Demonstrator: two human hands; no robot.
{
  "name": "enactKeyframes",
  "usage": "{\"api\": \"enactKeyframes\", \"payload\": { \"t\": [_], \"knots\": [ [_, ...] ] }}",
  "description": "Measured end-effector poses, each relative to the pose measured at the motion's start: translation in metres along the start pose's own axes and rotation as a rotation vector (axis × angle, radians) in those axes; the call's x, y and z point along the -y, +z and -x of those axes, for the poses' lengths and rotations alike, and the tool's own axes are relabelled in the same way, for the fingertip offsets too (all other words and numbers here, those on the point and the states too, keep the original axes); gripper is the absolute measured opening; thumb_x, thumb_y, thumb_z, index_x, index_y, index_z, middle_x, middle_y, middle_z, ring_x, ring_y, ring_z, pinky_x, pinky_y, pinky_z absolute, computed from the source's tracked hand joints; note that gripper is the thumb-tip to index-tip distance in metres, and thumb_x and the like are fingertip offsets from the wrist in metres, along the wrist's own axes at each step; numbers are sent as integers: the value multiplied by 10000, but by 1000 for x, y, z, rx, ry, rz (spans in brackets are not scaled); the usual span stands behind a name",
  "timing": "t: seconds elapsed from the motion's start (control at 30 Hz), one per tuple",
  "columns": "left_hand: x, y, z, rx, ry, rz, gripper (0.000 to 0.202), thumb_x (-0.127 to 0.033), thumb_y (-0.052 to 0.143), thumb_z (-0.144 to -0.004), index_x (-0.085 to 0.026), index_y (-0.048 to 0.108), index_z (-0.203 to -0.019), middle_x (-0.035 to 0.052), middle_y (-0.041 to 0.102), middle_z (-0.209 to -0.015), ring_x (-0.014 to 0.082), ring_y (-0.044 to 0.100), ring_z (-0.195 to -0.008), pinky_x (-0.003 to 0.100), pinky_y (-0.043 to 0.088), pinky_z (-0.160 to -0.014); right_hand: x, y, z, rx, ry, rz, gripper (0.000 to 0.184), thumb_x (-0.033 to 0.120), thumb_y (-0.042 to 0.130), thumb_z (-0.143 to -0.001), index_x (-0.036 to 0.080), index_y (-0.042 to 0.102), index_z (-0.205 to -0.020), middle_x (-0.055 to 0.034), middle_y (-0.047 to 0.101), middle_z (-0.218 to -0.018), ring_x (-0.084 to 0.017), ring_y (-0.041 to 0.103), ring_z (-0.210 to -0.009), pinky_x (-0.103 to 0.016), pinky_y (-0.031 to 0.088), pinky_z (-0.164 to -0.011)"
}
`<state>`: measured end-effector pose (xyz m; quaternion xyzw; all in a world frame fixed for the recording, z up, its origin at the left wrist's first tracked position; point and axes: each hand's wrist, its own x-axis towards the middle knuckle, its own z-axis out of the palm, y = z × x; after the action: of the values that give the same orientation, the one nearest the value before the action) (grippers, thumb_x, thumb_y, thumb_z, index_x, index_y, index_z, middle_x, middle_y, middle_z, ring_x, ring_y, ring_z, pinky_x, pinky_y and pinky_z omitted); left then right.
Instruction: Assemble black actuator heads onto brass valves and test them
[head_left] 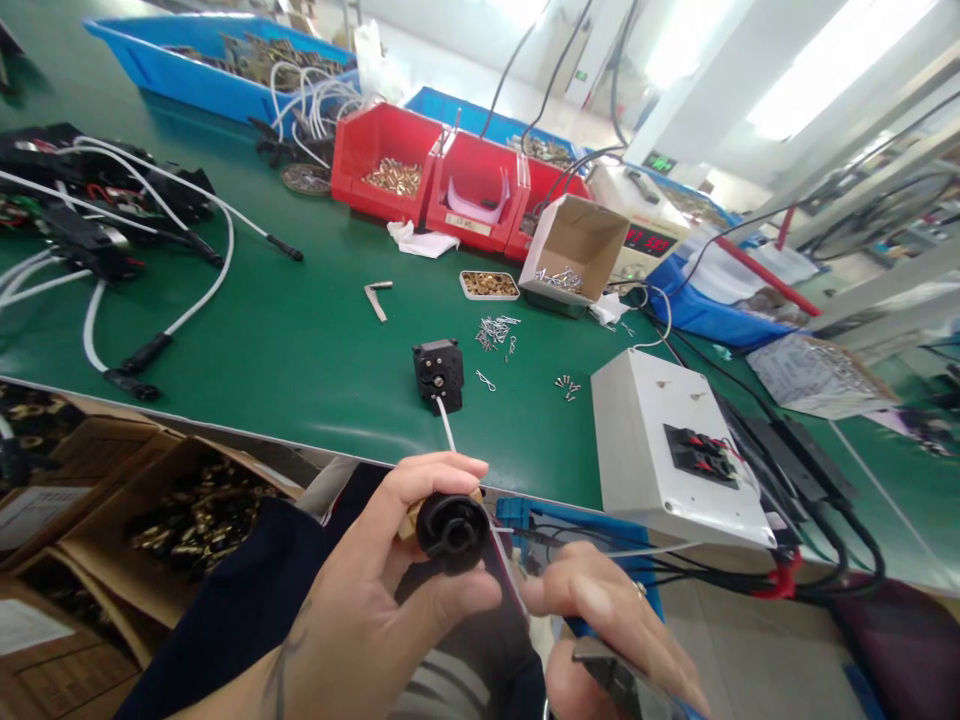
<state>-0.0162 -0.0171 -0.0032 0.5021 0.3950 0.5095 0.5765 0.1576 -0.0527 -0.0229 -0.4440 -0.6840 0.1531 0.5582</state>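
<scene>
Black fitting (452,532) is in your L hand (367,590), in front of the near edge of the green table (315,330), open end facing you. Prob. light but stiff: looks like hard plastic, w/ a brass-coloured part (408,522) behind it that may add a bit of wt. Outer wall looks smooth, so could slip or roll; best hold is round the sides, thumb opp. index, clear of the mouth. Inner ribs may be the fragile bit. Looks: dark blk, round, thick rim, hollow, w/ ribs inside. Your L thumb & fingers are clamped on it, thumb below, index above. Your R hand (622,610) has its fingers curled round a metal tool (611,672), apart from the fitting. White tube (445,424) runs from the blk box (439,376) on the table toward your L hand; can't tell if it joins the fitting.
</scene>
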Motion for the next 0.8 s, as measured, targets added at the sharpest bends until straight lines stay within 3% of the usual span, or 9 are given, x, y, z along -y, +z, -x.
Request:
{"api": "enactKeyframes", "payload": {
  "t": [0.07, 0.17, 0.33, 0.47, 0.57, 0.7, 0.8],
  "knots": [
    [0, -2, 0, 15, -19, -4, 351, -280, 787, -836, -399, 671, -1146, -37, 663, -1213, 64, 707, -772, 133, 607, -749, 2, 2, -2, 17, 23, -88, 398, 423, 580, -990, 310, 599, -1371, 0, 741, -767, -151, 673, -617, -286, 558, -605],
    [1, -4, 1, 43, -17, -39, 376, -311, 761, -865, -398, 652, -1214, -31, 672, -1167, 90, 724, -873, 129, 598, -798, 8, 7, -2, -12, 211, -149, 384, 485, 524, -1004, 257, 626, -1295, 29, 697, -660, -128, 649, -562, -261, 534, -620],
    [11, -4, 2, 6, 136, -245, 364, -407, 717, -896, -403, 596, -1240, -24, 611, -1296, 148, 672, -1062, 244, 577, -957, 22, 9, -5, 13, 366, -118, 315, 410, 525, -1007, 224, 720, -844, 15, 646, -583, -126, 609, -562, -259, 468, -612],
    [18, -3, 4, -15, 243, -385, 434, -483, 662, -917, -371, 528, -1315, 5, 563, -1347, 196, 595, -1230, 339, 482, -1122, 31, 11, -13, 134, 790, -420, 501, 562, 545, -940, 182, 668, -637, 16, 515, -456, -96, 450, -406, -244, 347, -453],
    [20, -3, 5, 7, 317, -450, 460, -473, 631, -940, -342, 486, -1357, 22, 531, -1387, 179, 595, -1222, 303, 483, -1113, 35, 17, -18, 150, 1009, -569, 545, 644, 581, -873, 173, 625, -603, 32, 435, -439, -72, 347, -381, -231, 239, -410],
    [15, -4, 2, 22, 412, -522, 412, -453, 601, -963, -286, 495, -1323, 24, 555, -1341, 128, 604, -1179, 199, 482, -1075, 38, 24, -19, 107, 1078, -596, 547, 674, 618, -829, 184, 560, -592, 60, 357, -431, -59, 259, -393, -230, 190, -412],
    [10, -5, -2, 15, 484, -563, 354, -444, 622, -955, -252, 532, -1239, 6, 601, -1229, 89, 616, -1135, 128, 460, -1054, 41, 26, -18, 74, 1070, -560, 565, 701, 605, -826, 190, 573, -588, 49, 352, -441, -74, 279, -409, -237, 195, -399]
  ]
}}
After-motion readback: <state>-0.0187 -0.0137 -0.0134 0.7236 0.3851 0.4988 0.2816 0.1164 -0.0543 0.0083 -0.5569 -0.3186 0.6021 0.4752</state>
